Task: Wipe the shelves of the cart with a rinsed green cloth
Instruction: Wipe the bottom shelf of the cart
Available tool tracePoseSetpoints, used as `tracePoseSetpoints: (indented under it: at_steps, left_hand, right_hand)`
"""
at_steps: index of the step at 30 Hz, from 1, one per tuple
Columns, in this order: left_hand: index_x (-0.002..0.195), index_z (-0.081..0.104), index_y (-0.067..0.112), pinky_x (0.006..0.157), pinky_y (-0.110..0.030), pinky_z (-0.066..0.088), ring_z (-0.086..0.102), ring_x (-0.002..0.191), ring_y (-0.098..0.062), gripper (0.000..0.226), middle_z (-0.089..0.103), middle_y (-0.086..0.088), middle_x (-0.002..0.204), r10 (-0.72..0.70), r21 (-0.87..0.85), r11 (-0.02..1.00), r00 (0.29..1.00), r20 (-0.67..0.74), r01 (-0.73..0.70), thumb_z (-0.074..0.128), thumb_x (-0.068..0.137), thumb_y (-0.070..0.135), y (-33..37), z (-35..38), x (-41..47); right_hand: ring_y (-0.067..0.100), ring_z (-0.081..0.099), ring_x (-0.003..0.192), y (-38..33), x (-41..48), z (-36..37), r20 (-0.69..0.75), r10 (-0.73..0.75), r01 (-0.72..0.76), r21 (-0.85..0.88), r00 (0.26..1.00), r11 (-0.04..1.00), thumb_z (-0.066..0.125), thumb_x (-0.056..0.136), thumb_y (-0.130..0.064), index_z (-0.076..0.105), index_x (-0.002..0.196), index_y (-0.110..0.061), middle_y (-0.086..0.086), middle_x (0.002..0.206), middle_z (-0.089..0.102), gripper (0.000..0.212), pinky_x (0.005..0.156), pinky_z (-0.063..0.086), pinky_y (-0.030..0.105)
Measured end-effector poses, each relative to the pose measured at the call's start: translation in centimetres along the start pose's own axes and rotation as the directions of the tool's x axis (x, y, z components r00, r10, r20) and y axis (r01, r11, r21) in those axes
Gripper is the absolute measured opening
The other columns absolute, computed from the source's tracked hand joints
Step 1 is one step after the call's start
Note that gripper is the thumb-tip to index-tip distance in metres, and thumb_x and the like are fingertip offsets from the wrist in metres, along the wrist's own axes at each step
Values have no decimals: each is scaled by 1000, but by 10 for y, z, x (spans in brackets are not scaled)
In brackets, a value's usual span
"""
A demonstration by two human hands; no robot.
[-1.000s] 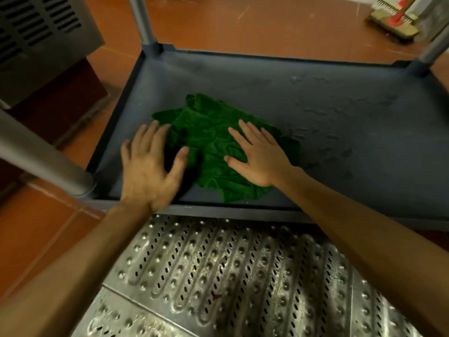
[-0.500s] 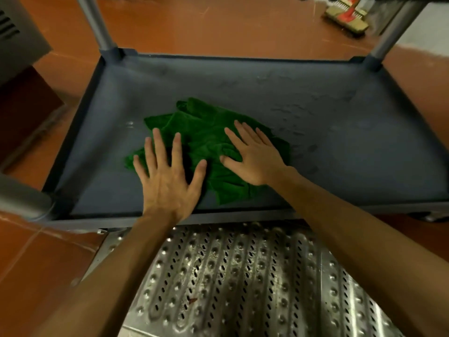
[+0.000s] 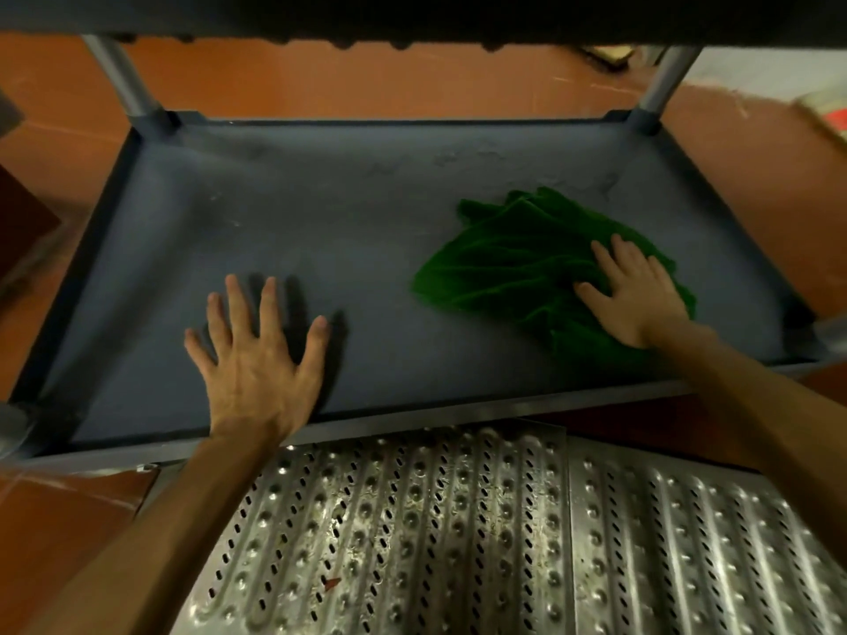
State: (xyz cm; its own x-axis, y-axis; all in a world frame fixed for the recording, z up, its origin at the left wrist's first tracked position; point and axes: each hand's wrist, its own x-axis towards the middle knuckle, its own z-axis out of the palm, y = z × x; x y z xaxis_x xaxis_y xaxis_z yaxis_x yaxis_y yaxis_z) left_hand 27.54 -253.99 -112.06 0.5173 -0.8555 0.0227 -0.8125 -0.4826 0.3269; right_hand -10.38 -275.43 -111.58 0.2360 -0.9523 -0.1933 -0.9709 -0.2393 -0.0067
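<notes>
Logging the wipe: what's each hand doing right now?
Left hand: open, flat on the dark blue plastic cart shelf, holding nothing.
Right hand: open, pressed flat on the crumpled green cloth.

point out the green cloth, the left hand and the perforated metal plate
green cloth (image 3: 513,268), head view, on the bunched folds left of the hand pressing it
left hand (image 3: 256,359), head view, on the back of the hand, flat on the shelf
perforated metal plate (image 3: 412,533), head view, on its dimpled top

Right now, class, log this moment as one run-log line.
phase: wiping shelf | right hand: flat on green cloth, shelf's right side | left hand: flat on bare shelf, off cloth
</notes>
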Motion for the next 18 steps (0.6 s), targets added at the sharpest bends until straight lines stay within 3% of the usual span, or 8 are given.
tracePoseSetpoints:
  at_steps: [4,7,12,15,18]
  left_hand:
    - [162,14,26,123,-60,-3,-6,158,-31,91,-4,-10,171,9,-11,1000,1000,11,-9,9,88,77,0,0,-2]
    - [162,18,27,124,-58,1,-3,158,-31,87,3,-10,171,95,-47,995,995,37,-94,11,89,75,-1,1,-1]
    - [157,35,26,124,-58,11,10,156,-34,82,22,-12,167,265,-64,963,962,68,-261,14,93,72,1,4,0]
    - [151,46,20,121,-56,19,24,152,-35,75,35,-15,162,314,-87,946,950,2,-312,22,97,67,1,4,-2]
    - [143,56,14,119,-57,28,38,145,-38,72,48,-18,153,372,-87,922,926,-61,-377,27,99,64,-6,12,4]
  right_hand:
    - [23,-2,155,63,-17,-3,25,176,-176,32,984,984,11,82,-75,1,160,-24,5,168,-7,94,124,0,41]
    - [24,0,155,99,-31,-2,25,314,-315,37,949,948,20,92,-76,5,161,-20,7,168,-4,90,125,3,43]
    - [26,1,155,105,-37,4,-22,356,-356,26,934,934,23,102,-61,6,161,-16,9,168,-3,76,124,4,43]
    - [26,1,155,102,-39,2,-23,373,-372,31,928,928,19,94,-69,5,161,-17,9,168,-2,85,124,3,42]
    - [25,-2,155,98,-40,0,-9,371,-370,41,929,928,19,99,-66,3,161,-18,8,168,-5,79,124,1,42]
